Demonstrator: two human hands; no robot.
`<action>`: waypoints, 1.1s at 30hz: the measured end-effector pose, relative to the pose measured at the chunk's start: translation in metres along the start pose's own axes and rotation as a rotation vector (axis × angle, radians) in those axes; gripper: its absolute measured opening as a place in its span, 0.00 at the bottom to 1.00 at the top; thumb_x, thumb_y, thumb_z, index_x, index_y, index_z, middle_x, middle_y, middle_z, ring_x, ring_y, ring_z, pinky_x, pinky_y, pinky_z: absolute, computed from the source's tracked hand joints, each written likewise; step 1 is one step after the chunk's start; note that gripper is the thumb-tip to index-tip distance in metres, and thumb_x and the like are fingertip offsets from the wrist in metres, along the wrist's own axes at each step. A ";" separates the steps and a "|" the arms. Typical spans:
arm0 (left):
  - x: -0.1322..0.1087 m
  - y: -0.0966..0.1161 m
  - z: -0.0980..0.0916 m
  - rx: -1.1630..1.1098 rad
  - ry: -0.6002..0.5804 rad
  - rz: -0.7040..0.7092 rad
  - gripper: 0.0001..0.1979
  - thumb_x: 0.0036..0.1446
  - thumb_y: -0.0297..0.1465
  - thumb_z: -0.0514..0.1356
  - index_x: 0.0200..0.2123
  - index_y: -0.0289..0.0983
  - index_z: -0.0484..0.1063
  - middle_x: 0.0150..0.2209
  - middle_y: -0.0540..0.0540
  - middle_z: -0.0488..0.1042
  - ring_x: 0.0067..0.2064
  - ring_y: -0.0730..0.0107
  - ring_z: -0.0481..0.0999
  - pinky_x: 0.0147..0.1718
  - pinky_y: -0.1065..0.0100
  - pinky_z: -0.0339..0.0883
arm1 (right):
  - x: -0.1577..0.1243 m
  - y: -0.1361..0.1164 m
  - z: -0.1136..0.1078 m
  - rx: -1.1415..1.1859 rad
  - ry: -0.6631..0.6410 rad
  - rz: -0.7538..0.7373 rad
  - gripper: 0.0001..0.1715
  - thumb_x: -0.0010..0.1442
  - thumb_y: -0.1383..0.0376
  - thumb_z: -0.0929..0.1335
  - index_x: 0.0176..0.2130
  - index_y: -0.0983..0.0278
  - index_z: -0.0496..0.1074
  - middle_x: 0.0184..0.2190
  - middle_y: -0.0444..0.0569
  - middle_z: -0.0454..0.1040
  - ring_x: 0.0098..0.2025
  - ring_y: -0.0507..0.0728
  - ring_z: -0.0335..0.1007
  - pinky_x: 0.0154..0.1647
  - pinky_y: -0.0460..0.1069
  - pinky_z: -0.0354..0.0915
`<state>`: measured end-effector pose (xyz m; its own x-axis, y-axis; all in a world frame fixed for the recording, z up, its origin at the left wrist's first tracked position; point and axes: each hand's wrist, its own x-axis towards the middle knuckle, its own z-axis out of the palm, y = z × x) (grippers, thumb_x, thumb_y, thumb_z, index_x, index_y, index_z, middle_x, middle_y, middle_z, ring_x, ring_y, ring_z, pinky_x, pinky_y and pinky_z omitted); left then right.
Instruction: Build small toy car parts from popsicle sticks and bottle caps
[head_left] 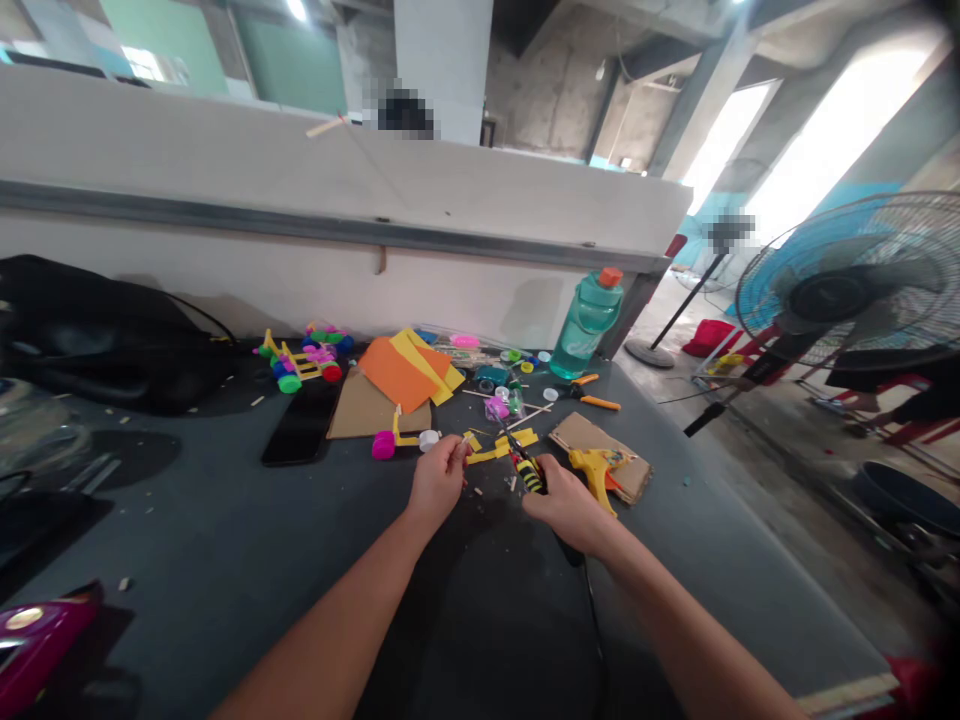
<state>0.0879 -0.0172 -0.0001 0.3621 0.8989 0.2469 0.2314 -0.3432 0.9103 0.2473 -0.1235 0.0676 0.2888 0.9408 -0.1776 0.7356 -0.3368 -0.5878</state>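
My left hand (439, 478) is closed in a pinch on a small pale wooden stick (466, 441). Black-and-yellow handled pliers (529, 472) are in the grip of my right hand (566, 508), their jaws pointing forward and left. Just beyond both hands lie yellow strips (517, 441) on the dark table. Left of my left hand is a small yellow frame (405, 438) with a pink bottle cap (384, 445) and a white cap (429, 440) at its ends. A yellow glue gun (598, 475) rests beside my right hand, partly over a cardboard piece (574, 437).
Orange sheets (397, 370) lie on cardboard near a black phone (298, 425). Behind them are a colourful cap-wheeled model (296, 362) and loose caps. A teal bottle (585, 325) and orange-handled pliers (596, 398) stand and lie at the right. A fan (832, 295) is beyond the table edge.
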 end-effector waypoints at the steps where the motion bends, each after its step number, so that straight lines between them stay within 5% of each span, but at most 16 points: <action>1: 0.000 0.000 0.000 0.002 0.013 -0.007 0.14 0.59 0.39 0.48 0.28 0.38 0.65 0.20 0.54 0.63 0.18 0.75 0.67 0.20 0.73 0.58 | -0.003 -0.001 -0.001 0.043 -0.035 -0.014 0.15 0.46 0.65 0.64 0.37 0.66 0.64 0.31 0.49 0.69 0.34 0.56 0.64 0.32 0.47 0.54; 8: 0.002 -0.001 0.001 0.026 0.048 -0.018 0.15 0.60 0.41 0.48 0.27 0.38 0.64 0.20 0.54 0.63 0.18 0.74 0.66 0.20 0.73 0.57 | -0.018 -0.001 0.012 0.201 -0.136 -0.038 0.11 0.43 0.68 0.63 0.32 0.65 0.63 0.27 0.44 0.67 0.31 0.53 0.61 0.29 0.45 0.52; 20: 0.002 0.000 0.002 0.244 -0.094 0.082 0.13 0.61 0.35 0.45 0.28 0.38 0.64 0.27 0.49 0.67 0.26 0.71 0.68 0.26 0.72 0.58 | -0.020 0.007 0.016 0.269 -0.174 -0.026 0.08 0.44 0.68 0.63 0.30 0.64 0.63 0.25 0.42 0.65 0.29 0.52 0.60 0.27 0.45 0.52; 33: -0.001 0.005 -0.001 0.434 -0.057 0.237 0.12 0.61 0.29 0.45 0.27 0.38 0.63 0.28 0.47 0.67 0.33 0.67 0.67 0.32 0.69 0.57 | -0.019 0.020 0.023 0.674 -0.359 0.050 0.12 0.43 0.69 0.62 0.33 0.63 0.64 0.18 0.37 0.61 0.17 0.47 0.56 0.17 0.42 0.53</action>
<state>0.0883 -0.0193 0.0042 0.4963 0.7702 0.4006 0.4871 -0.6290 0.6059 0.2425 -0.1472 0.0411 0.0106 0.9188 -0.3946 0.1606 -0.3911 -0.9062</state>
